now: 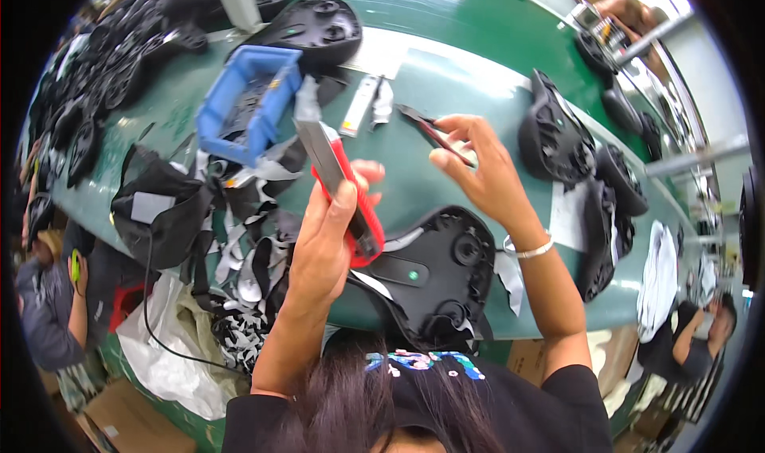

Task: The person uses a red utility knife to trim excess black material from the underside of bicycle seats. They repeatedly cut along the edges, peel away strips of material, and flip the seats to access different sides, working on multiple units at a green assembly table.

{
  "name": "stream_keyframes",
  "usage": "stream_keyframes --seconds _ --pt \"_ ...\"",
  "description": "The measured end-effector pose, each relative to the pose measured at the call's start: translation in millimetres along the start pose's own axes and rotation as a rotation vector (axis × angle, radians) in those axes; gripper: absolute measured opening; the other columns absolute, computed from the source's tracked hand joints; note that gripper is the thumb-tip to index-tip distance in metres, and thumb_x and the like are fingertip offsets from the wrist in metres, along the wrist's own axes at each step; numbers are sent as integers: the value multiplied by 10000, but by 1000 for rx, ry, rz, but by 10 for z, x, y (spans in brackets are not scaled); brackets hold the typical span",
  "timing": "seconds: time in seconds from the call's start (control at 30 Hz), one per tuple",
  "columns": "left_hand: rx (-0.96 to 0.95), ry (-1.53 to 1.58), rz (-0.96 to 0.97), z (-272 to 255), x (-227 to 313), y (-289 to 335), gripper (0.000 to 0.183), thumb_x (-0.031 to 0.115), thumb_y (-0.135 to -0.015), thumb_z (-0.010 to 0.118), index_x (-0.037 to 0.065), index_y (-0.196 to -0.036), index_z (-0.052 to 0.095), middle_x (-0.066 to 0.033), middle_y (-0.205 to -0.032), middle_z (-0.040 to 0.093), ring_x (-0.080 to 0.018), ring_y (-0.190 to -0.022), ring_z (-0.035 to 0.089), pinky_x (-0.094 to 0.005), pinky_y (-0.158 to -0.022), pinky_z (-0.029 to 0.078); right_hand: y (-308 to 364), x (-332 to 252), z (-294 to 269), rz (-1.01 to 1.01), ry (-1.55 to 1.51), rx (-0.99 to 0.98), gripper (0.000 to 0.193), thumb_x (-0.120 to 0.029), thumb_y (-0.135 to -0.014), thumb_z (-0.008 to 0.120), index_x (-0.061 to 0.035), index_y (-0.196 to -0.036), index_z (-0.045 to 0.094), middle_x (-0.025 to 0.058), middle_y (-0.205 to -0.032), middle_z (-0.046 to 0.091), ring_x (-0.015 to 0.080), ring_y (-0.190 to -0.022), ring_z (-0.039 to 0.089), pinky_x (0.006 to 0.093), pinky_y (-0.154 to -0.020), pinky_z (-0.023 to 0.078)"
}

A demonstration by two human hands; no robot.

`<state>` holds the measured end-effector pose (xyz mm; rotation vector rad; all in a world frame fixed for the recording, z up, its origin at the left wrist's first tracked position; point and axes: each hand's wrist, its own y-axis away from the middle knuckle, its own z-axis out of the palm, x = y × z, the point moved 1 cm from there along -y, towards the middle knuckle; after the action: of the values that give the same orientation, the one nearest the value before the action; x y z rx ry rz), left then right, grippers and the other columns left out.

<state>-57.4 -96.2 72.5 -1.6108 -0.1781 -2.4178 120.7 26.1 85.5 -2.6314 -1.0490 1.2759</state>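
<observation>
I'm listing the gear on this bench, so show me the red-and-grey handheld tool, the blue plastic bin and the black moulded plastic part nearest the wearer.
Red-and-grey handheld tool (325, 156): head view, grey metal section.
Blue plastic bin (276, 106): head view, right wall.
Black moulded plastic part (437, 270): head view, broad middle.

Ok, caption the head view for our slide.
Left hand grips a red tool near a black plastic part; right hand at a pointed tool.

Left grip (325, 234) closed, right grip (496, 178) curled, thumb apart.
</observation>
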Motion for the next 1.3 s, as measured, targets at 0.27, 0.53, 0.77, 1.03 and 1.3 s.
stream_keyframes --seconds 0.27,0.53,0.77,1.03,1.3 --pt "-273 -769 326 890 -141 -51 279 263 -864 639 37 -1026 659 -143 -1009 598 -284 -987 552 -396 -895 411 1202 -116 -624 471 -708 200 372 -252 -958 533 2 -1221 464 42 -846 571 68 -601 524 182 -522 430" --pt "-276 -1538 366 1002 -459 75 221 304 -789 698 86 -755 704 -39 -719 593 -223 -771 535 -367 -703 373 1927 104 -617 592 -352 -11 425 -101 -936 516 -8 -1329 383 74 -886 603 94 -663 589 244 -563 463" --pt "-298 -1309 386 892 -585 26 158 211 -813 675 71 -743 650 -25 -678 550 -206 -705 483 -353 -715 344 1880 289 -655 56 42 -38 673 -23 -830 625 -64 -1431 327 125 -872 583 298 -721 568 387 -606 485" --pt "-386 -1126 439 780 -554 41 146 139 -815 670 55 -739 577 -23 -689 516 -198 -675 442 -341 -711 328 1591 357 -723 -49 282 -194 629 -118 -769 701 -160 -1359 486 39 -669 502 195 -576 517 323 -479 422" --pt "-234 -505 -1 616 -466 -2 170 195 -931 589 29 -894 595 -21 -826 570 -132 -782 500 -274 -763 392 1698 271 -767 -58 500 -208 564 -180 -762 734 -172 -1296 554 29 -626 459 173 -498 490 319 -425 388"
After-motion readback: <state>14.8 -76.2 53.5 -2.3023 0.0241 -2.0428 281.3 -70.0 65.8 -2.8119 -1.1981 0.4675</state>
